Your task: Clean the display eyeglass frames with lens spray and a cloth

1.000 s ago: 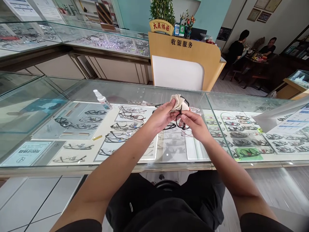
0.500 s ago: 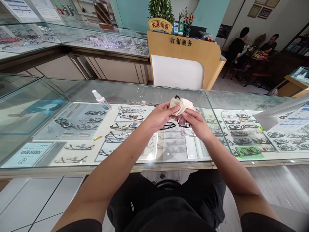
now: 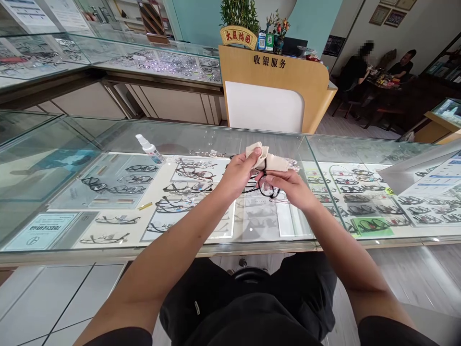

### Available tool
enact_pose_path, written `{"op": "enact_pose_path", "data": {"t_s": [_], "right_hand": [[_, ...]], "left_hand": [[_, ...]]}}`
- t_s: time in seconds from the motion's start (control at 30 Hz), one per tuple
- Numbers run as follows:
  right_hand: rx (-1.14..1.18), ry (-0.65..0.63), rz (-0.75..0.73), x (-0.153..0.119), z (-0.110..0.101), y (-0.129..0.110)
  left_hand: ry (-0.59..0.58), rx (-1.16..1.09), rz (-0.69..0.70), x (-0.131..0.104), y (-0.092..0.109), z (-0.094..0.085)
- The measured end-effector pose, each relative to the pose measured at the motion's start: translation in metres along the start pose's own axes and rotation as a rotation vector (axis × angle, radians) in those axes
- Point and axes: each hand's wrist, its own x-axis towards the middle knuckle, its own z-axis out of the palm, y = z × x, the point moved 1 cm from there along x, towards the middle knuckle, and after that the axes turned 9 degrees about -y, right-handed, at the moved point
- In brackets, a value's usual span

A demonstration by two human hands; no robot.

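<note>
My left hand (image 3: 238, 169) pinches a cream cleaning cloth (image 3: 275, 163) between thumb and fingers. Part of the cloth stands up at the thumb, and the rest hangs off to the right behind the glasses. Black-framed eyeglasses (image 3: 267, 194) are held by my right hand (image 3: 286, 184), its thumb and fingers closed on the frame. One round lens shows below the fingers; the other part of the frame rises toward the cloth and is partly hidden. Both hands are above the glass showcase top (image 3: 194, 137). A white spray bottle (image 3: 149, 149) stands on the glass to the left.
Under the glass lie several rows of eyeglasses (image 3: 183, 187). At right, a white sign holder (image 3: 425, 175) stands on the showcase. Beyond is a wooden cashier counter (image 3: 313, 81) with plants. Two people (image 3: 355, 72) sit at a table in the far right.
My left hand has drawn the cloth up and left, off the lens. The eyeglasses have turned and shifted slightly left, so the round lens now shows more fully below my right hand.
</note>
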Motion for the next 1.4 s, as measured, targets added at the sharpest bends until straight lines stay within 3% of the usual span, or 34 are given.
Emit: {"op": "enact_pose_path", "data": {"t_s": [0.1,0.27,0.33,0.5,0.57,0.7,0.77,0.87,1.0,1.07,1.17,1.27,1.4], "right_hand": [[0.055,0.011,-0.01,-0.001,-0.001,-0.003],[0.16,0.058,-0.022,0.0,-0.006,0.006],[0.163,0.055,-0.013,0.001,-0.002,0.009],[0.095,0.056,-0.005,0.004,0.01,0.007],[0.077,0.075,-0.014,0.003,0.009,0.005],[0.094,0.132,-0.052,0.001,0.001,0.005],[0.114,0.136,-0.052,0.001,-0.002,0.006],[0.103,0.128,-0.033,0.003,0.001,0.009],[0.027,0.101,-0.029,0.006,0.012,0.013],[0.008,0.086,-0.043,0.007,0.016,0.014],[-0.01,0.091,-0.073,0.009,0.015,0.014],[-0.018,0.133,-0.108,0.008,0.007,0.008],[-0.118,0.201,-0.127,-0.003,-0.008,-0.015]], "left_hand": [[-0.032,-0.011,0.004,-0.001,0.006,0.0],[-0.221,-0.056,0.015,-0.004,0.011,-0.001],[-0.184,-0.014,0.035,-0.004,0.007,0.0],[0.047,0.113,0.09,-0.003,-0.005,0.003],[0.058,0.098,0.066,-0.002,-0.003,0.002],[-0.152,-0.02,0.043,-0.003,0.011,0.0],[-0.194,-0.031,0.031,-0.003,0.014,0.0],[-0.12,0.021,0.038,-0.005,0.009,0.003],[0.1,0.119,0.091,-0.005,0.0,0.007],[0.185,0.133,0.051,-0.004,0.0,0.005],[0.165,0.039,-0.052,-0.001,0.005,-0.001],[0.13,-0.097,-0.054,0.003,0.012,-0.012],[0.21,-0.149,-0.059,0.005,0.021,-0.029]]}}
